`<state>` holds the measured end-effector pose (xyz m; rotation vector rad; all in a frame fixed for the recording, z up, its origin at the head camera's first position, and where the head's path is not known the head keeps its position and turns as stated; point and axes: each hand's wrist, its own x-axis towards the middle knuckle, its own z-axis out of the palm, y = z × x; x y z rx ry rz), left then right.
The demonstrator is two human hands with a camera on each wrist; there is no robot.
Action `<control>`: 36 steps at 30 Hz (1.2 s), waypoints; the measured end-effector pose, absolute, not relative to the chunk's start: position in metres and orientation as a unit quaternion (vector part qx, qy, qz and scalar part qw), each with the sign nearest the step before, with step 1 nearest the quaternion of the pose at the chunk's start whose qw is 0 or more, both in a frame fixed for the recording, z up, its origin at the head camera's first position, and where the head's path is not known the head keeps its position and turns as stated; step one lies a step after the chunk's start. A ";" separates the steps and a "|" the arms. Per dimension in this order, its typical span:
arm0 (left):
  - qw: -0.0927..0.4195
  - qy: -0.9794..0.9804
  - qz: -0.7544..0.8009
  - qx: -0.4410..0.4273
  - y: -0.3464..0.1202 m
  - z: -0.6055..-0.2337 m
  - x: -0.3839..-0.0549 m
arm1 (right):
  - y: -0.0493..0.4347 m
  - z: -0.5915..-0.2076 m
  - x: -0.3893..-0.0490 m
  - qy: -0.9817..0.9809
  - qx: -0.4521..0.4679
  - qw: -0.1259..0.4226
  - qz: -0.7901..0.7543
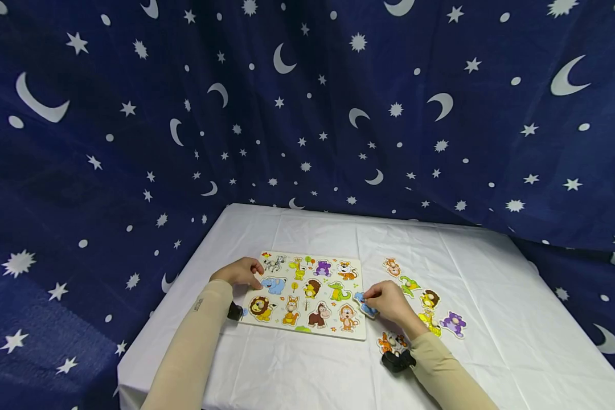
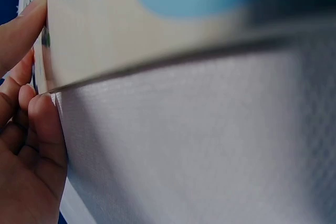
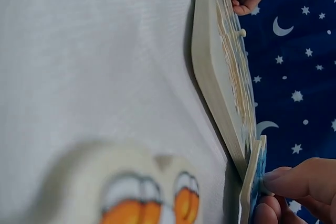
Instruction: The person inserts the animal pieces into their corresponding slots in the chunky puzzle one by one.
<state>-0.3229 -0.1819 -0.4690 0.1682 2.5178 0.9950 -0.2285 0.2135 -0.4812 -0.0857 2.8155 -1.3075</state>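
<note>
A flat wooden animal puzzle board (image 1: 299,327) lies on the white table. My left hand (image 1: 241,272) is at its left edge near the blue elephant picture. In the left wrist view, thumb (image 2: 23,32) and fingers grip the board's edge. At the board's right edge, my right hand (image 1: 389,302) pinches a blue puzzle piece (image 1: 363,306) between thumb and fingers. The right wrist view shows this blue piece (image 3: 254,174) tilted on edge, close against the board's corner; whether they touch I cannot tell.
Right of the board lie loose pieces: a monkey (image 1: 392,266), a crocodile (image 1: 409,285), a hedgehog (image 1: 430,299), a giraffe (image 1: 430,323) and a purple hippo (image 1: 453,323). An orange striped piece (image 1: 386,343) sits beneath the right wrist. Behind hangs a dark blue star-and-moon curtain (image 1: 328,114).
</note>
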 end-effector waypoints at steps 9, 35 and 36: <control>0.214 0.910 0.351 0.058 -0.183 -0.468 -0.325 | 0.207 -0.483 -0.231 0.901 -0.030 0.015 -0.433; 0.219 0.903 0.367 0.056 -0.184 -0.470 -0.325 | 0.194 -0.480 -0.233 0.904 -0.061 0.020 -0.424; 0.218 0.902 0.369 0.055 -0.184 -0.470 -0.324 | 0.193 -0.479 -0.233 0.904 -0.061 0.019 -0.424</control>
